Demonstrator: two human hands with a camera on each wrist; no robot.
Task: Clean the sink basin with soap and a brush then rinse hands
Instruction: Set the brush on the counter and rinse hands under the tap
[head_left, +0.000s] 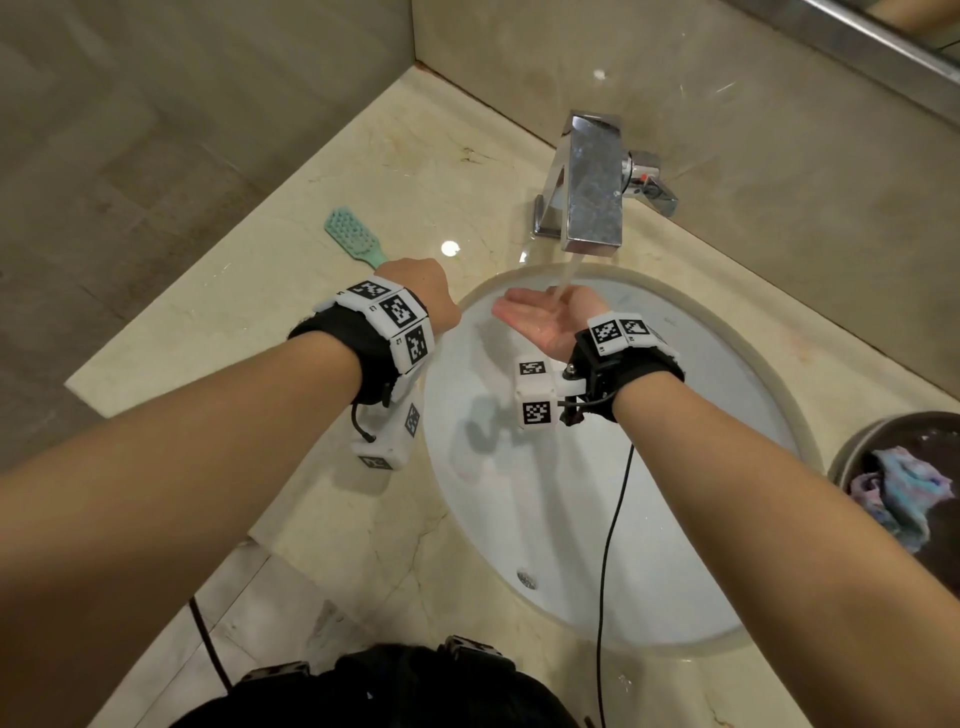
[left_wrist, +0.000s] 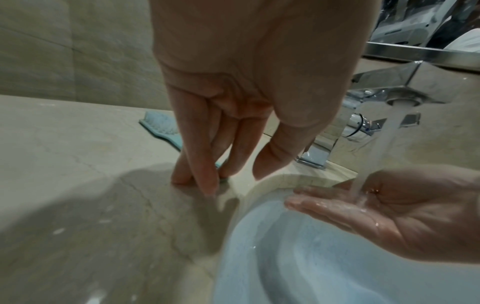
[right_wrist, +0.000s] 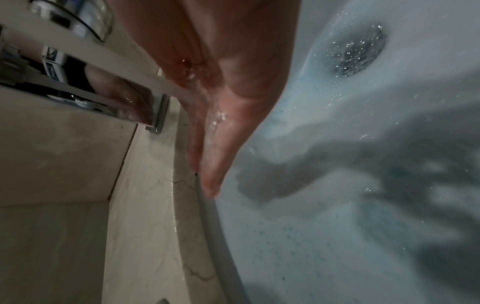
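Note:
A teal brush (head_left: 353, 234) lies on the marble counter (head_left: 234, 338), left of the white sink basin (head_left: 597, 493). My left hand (head_left: 421, 288) points down over the near end of the brush's handle. In the left wrist view its straight fingers (left_wrist: 205, 156) touch the counter and the handle tip (left_wrist: 220, 164). The hand does not plainly grip the handle. My right hand (head_left: 535, 319) is held flat, palm up, over the back of the basin. Water (head_left: 566, 275) runs from the chrome faucet (head_left: 592, 187) onto its wet palm (right_wrist: 228, 102).
A dark bin (head_left: 852, 447) with a crumpled cloth (head_left: 898, 488) stands at the right edge. Tiled walls close the counter at the back and left. A black cable (head_left: 613, 519) hangs from my right wrist over the basin. The drain (right_wrist: 358, 51) is wet.

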